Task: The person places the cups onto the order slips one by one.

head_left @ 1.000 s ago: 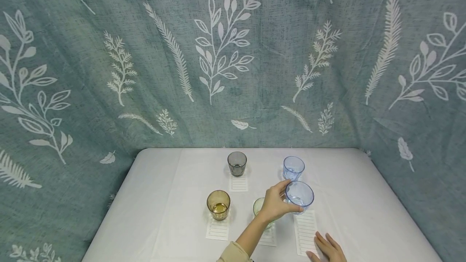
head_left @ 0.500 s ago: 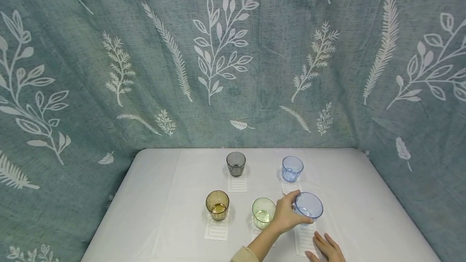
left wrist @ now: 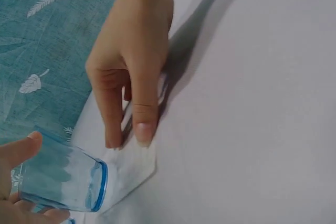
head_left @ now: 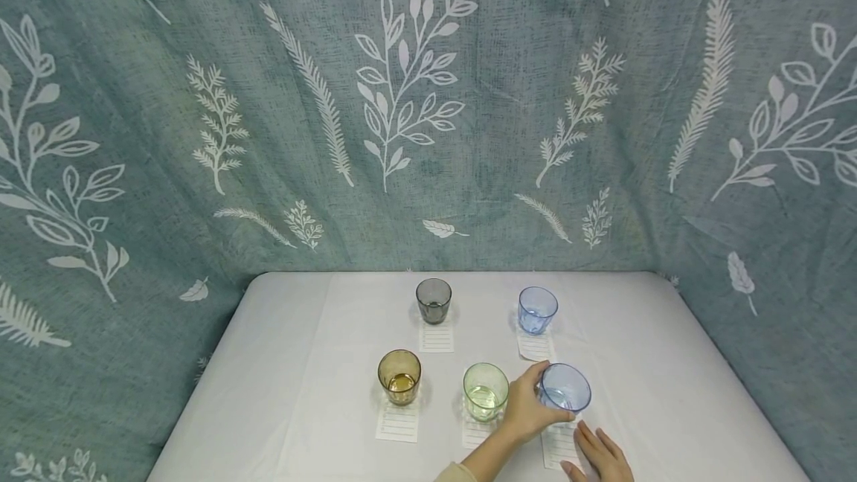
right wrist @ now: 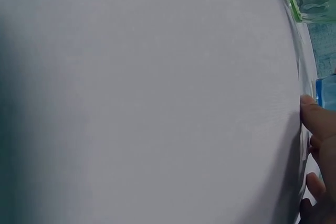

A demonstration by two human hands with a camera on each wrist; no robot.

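My left hand grips a clear blue glass by its side, fingers behind and thumb in front. The glass is upright over the far end of a lined paper card; whether its base touches the card is hard to tell. My right hand rests with its fingertips on the card's near right edge. In the left wrist view, the right hand reaches down to the card beside the held glass. A green glass stands just left of my left hand.
An amber glass stands further left, a grey glass at the back, and a second blue glass behind the held one. Lined cards lie at their near sides. A leaf-patterned teal cloth hangs behind the white table.
My left hand has carried the blue glass toward me and slightly right, down over the card, uncovering the green glass. My right hand has stayed at the card.
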